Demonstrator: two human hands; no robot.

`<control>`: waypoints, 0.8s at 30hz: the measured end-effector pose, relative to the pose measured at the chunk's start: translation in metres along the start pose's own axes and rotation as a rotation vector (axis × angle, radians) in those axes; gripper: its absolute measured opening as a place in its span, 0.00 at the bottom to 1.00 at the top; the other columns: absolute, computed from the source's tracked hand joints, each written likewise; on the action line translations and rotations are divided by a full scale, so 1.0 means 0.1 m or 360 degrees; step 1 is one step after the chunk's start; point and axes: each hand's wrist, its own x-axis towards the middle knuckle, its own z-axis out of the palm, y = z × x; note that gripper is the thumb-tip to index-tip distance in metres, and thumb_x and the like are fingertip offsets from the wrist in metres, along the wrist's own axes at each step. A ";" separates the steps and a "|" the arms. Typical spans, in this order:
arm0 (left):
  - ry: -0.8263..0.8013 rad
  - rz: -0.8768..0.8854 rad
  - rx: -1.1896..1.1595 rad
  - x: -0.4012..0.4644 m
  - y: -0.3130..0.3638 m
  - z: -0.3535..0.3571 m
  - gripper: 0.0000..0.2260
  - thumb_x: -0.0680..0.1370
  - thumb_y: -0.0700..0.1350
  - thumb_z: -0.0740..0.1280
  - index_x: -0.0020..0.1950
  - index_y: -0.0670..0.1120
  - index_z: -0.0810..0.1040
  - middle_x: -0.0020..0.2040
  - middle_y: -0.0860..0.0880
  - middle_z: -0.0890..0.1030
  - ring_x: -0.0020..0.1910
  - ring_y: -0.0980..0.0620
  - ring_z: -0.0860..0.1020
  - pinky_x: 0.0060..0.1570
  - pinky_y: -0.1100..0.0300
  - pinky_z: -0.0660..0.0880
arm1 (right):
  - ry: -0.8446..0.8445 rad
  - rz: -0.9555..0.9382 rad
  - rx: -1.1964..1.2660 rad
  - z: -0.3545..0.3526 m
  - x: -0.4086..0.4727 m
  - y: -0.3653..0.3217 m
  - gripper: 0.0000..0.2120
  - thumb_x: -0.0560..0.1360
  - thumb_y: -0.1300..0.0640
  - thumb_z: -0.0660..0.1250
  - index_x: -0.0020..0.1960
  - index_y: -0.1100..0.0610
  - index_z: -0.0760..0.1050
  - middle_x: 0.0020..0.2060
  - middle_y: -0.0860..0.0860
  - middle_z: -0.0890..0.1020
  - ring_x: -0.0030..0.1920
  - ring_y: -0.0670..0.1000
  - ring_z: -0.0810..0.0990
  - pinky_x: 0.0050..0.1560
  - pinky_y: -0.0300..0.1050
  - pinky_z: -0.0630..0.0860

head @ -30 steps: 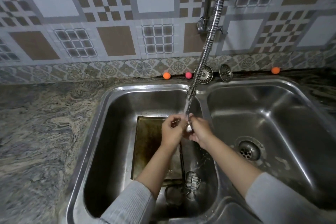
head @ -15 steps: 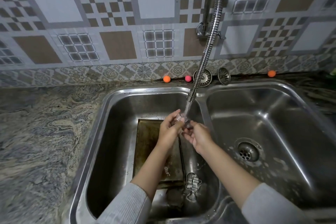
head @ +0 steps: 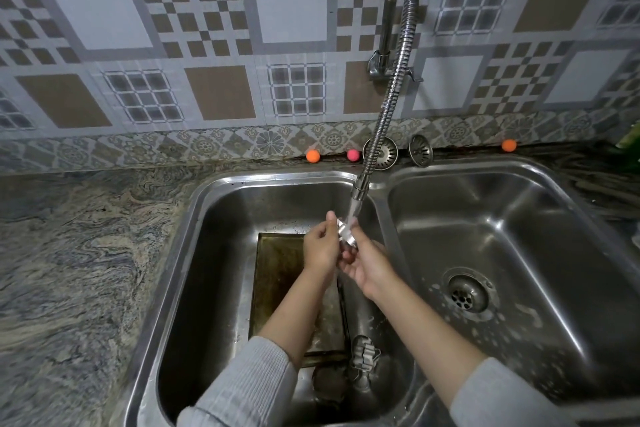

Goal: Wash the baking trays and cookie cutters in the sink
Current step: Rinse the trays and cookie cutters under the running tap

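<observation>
Under the running stream from the flexible tap point(head: 388, 114), both hands hold a small metal cookie cutter point(head: 346, 234). My left hand point(head: 320, 248) pinches its left side, my right hand point(head: 365, 265) cups and grips it from below and right. Beneath them a stained baking tray point(head: 277, 274) lies flat in the left sink basin point(head: 221, 274). A second metal cookie cutter point(head: 363, 354) lies on the basin floor near the tray's front right corner.
The right basin point(head: 519, 239) holds only its drain point(head: 465, 293) and water drops. Two strainer plugs point(head: 384, 152) and small orange and pink balls point(head: 312, 156) line the back ledge. Marbled stone counter point(head: 69, 253) spreads to the left.
Both hands have kept the cutter under the water, turning it slightly between the fingers. The view has tilted up, showing more of the tap's arch.
</observation>
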 end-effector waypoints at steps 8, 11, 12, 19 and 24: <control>-0.0178 -0.0078 0.0028 -0.02 -0.08 -0.20 0.18 0.80 0.53 0.61 0.52 0.38 0.79 0.44 0.43 0.82 0.45 0.45 0.81 0.50 0.48 0.78 | 0.0084 -0.0302 -0.0408 -0.04 0.05 0.12 0.19 0.67 0.45 0.76 0.43 0.58 0.73 0.37 0.55 0.81 0.37 0.50 0.81 0.39 0.47 0.81; -0.0138 -0.0054 -0.0051 -0.05 -0.09 -0.22 0.09 0.82 0.45 0.60 0.55 0.45 0.79 0.53 0.42 0.82 0.55 0.43 0.80 0.55 0.48 0.78 | 0.0084 -0.0519 -0.0501 -0.07 0.02 0.16 0.17 0.65 0.54 0.78 0.44 0.58 0.71 0.40 0.58 0.81 0.37 0.51 0.81 0.37 0.44 0.78; -0.0123 -0.0058 -0.0081 -0.06 -0.10 -0.22 0.09 0.82 0.43 0.59 0.54 0.47 0.78 0.54 0.42 0.82 0.55 0.43 0.80 0.55 0.48 0.78 | 0.0044 -0.0551 -0.0480 -0.08 0.01 0.16 0.18 0.65 0.58 0.78 0.48 0.58 0.72 0.43 0.59 0.82 0.40 0.51 0.82 0.40 0.45 0.79; -0.0119 -0.0012 -0.0147 -0.04 -0.11 -0.27 0.13 0.82 0.35 0.57 0.49 0.47 0.79 0.50 0.44 0.82 0.51 0.48 0.82 0.56 0.48 0.77 | -0.0315 -0.0535 -0.0555 -0.23 -0.06 0.09 0.24 0.66 0.76 0.71 0.58 0.60 0.74 0.46 0.50 0.83 0.43 0.43 0.84 0.41 0.36 0.79; -0.0187 -0.0177 -0.0277 -0.01 -0.13 -0.30 0.14 0.83 0.37 0.54 0.52 0.45 0.79 0.49 0.43 0.82 0.49 0.49 0.81 0.52 0.51 0.77 | -0.0263 -0.0624 -0.0699 -0.26 -0.04 0.07 0.24 0.63 0.73 0.75 0.55 0.59 0.76 0.42 0.48 0.82 0.41 0.43 0.83 0.41 0.35 0.79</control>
